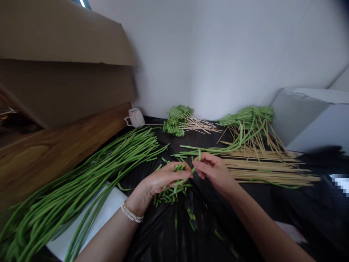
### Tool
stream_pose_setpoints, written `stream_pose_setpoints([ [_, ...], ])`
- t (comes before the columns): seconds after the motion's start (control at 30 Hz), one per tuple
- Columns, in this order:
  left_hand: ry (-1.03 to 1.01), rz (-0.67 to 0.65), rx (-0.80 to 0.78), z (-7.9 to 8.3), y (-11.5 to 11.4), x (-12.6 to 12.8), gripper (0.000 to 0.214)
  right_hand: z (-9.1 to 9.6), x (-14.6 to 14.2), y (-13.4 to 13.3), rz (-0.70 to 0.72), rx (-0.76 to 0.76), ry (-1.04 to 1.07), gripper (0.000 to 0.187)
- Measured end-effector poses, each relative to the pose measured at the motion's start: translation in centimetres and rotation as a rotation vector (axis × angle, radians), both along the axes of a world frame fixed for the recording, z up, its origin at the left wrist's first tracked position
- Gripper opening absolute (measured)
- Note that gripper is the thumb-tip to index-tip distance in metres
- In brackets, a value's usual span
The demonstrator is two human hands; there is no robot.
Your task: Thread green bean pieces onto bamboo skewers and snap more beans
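My left hand (171, 176), with a beaded bracelet at the wrist, is closed around several short cut long bean pieces (179, 168). Close beside it, my right hand (211, 169) pinches a green long bean (200, 155) that reaches across toward the left fingers. Its far end is partly hidden by the fingers. Below my left hand, a loose heap of cut bean pieces (167, 196) lies on the black plastic sheet (155, 236). Uncut long beans (89, 174) form a large bundle at the left.
Bean pieces threaded on thin sticks (178, 120) are stacked at the back, with another green stack (248, 116) farther right. Bamboo skewers (267, 169) lie at the right. A mug (135, 117), a cardboard box (68, 80) and a white box (308, 116) stand around the edges.
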State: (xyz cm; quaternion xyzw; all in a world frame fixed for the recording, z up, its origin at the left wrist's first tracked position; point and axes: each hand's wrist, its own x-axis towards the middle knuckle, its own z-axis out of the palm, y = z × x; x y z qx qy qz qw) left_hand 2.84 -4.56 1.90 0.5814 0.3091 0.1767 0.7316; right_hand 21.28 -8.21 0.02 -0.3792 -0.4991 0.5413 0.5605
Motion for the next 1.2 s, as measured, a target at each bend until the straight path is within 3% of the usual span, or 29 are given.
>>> stream_pose_setpoints([
  [0.27,-0.041,0.104,0.011,-0.2,0.0,0.2,0.027,0.2,0.4,0.0,-0.088,0.012,0.068,0.019],
  [0.43,-0.434,0.305,-0.206,0.2,0.9,-0.1,0.017,-0.2,-0.2,0.0,-0.076,-0.006,-0.012,0.02],
  [0.57,-0.676,0.355,-0.347,0.8,2.0,-1.1,0.013,-0.4,-0.6,-0.2,-0.033,-0.01,-0.111,0.022],
  [0.83,-0.101,0.112,-0.083,0.3,0.3,0.1,0.033,0.5,-0.6,-0.5,0.034,0.034,-0.208,0.02],
  [0.97,-0.003,0.084,-0.007,0.6,0.0,0.1,0.031,0.2,-0.5,-0.5,-0.146,0.267,-0.532,0.013],
  [1.1,0.06,0.136,0.048,0.5,0.6,-0.2,0.033,-0.6,0.0,-0.5,-0.329,0.722,-1.154,0.023],
  [1.2,0.127,0.144,0.134,0.3,0.8,-0.3,0.035,-1.1,0.2,-0.4,-0.36,0.881,-1.504,0.02],
])
